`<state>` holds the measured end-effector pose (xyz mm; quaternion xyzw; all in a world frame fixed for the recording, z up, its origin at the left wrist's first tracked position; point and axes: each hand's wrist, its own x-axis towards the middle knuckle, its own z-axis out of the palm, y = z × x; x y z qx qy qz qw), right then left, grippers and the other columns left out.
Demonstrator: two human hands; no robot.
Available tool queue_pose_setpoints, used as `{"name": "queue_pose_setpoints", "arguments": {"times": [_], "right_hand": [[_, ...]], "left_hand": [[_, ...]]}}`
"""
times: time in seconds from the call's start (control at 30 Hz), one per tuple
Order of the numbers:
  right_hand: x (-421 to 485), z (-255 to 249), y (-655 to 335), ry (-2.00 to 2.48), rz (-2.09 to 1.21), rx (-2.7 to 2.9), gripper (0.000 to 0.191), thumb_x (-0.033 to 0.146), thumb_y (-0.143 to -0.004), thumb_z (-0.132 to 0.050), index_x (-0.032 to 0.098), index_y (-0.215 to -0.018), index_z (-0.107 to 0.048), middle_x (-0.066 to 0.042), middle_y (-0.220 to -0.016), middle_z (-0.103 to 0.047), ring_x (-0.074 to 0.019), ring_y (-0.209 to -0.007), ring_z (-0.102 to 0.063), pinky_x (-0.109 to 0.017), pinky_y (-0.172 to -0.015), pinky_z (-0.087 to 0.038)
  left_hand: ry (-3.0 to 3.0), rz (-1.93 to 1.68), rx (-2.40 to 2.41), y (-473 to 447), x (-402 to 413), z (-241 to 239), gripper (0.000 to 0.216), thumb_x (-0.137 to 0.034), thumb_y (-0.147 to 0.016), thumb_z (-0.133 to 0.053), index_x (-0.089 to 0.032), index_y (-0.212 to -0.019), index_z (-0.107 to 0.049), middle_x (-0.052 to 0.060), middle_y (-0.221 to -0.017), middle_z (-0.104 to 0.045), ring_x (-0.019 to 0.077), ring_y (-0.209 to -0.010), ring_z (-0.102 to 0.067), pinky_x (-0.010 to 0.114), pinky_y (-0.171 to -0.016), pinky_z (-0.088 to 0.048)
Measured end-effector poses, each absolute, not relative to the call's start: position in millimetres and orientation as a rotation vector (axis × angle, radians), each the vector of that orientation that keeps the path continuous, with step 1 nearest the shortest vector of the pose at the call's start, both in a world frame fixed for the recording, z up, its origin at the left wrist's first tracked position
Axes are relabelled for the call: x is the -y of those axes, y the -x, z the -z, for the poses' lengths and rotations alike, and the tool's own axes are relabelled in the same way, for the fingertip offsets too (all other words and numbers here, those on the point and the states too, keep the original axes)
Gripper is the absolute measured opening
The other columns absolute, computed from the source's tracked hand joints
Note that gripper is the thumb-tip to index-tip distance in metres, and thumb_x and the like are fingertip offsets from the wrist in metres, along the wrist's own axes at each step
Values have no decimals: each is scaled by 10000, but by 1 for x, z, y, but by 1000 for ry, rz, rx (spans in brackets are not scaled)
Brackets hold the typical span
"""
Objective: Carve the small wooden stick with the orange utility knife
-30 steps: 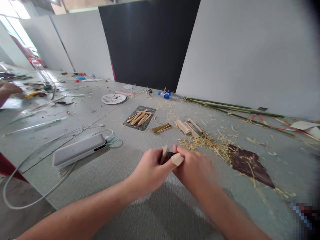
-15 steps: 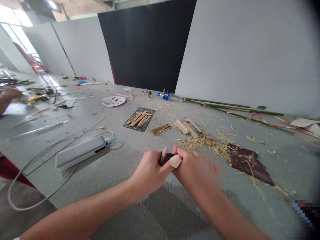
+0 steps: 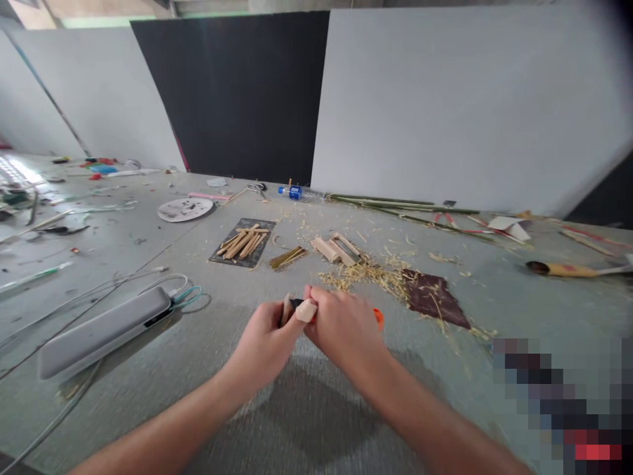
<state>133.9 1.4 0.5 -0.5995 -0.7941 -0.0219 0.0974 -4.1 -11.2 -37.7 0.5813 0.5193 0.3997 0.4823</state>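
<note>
Close together over the table, both hands are closed. My left hand grips a pale wooden stick with a faceted end that points toward me. Wrapped round a knife, my right hand hides most of its orange handle, whose end shows past the knuckles. A dark blade lies against the wood between the hands. Beyond them, several slim wooden sticks rest on a dark sheet, with split bamboo pieces to the right.
Curly shavings spread over a dark red sheet. A white power bank with cables lies left. Farther back are a round white plate, a plastic bottle, and green bamboo stalks along the wall. A brush-like tool lies right.
The view has turned right, so the table things appear farther left and the brush-like tool shows. Another person's hand at far left has left the view. Both hands keep their hold.
</note>
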Motion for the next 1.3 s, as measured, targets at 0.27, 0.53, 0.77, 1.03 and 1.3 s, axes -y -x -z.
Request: {"name": "queue_pose_setpoints", "arguments": {"times": [0.27,0.53,0.77,1.03,1.3], "right_hand": [[3,-7,-131,1752,4,2376,266,306,-967,-482,243,-893,-730,-44,-780,-770,-199,-687,-708,-311,-566,-312],[-23,-6,-153,2017,96,2092,242,238,-927,-509,177,-918,-743,-125,-789,-745,-234,-705,-702,-309,-573,-377],[-34,-18,-185,2069,190,1945,281,307,-916,-503,167,-912,-747,-123,-800,-726,-231,-723,-679,-322,-626,-425],[-6,-11,-187,2138,78,2000,224,278,-908,-519,169,-861,-709,-96,-798,-719,-171,-686,-638,-284,-583,-339],[67,-9,-265,2429,-52,1673,248,316,-907,-525,232,-673,-517,-43,-630,-617,-163,-546,-520,-293,-551,-281]], "left_hand": [[-1520,-988,-1264,9,15,32,586,-690,-889,-536,-225,-635,-286,-62,-597,-236,93,-555,-206,239,-484,-170],[-1513,-832,-1205,-8,34,30,611,-665,-908,-518,-232,-613,-205,-72,-578,-166,89,-545,-138,244,-474,-151],[-1341,-758,-1147,2,18,34,579,-722,-891,-494,-229,-638,-328,-91,-543,-218,74,-469,-175,213,-427,-161],[-1400,-818,-1095,6,13,43,557,-713,-917,-427,-219,-663,-377,-76,-559,-282,82,-475,-231,211,-439,-195],[-1642,-839,-1050,10,11,47,525,-631,-929,-434,-210,-622,-368,-45,-575,-309,109,-542,-284,259,-515,-189]]}}
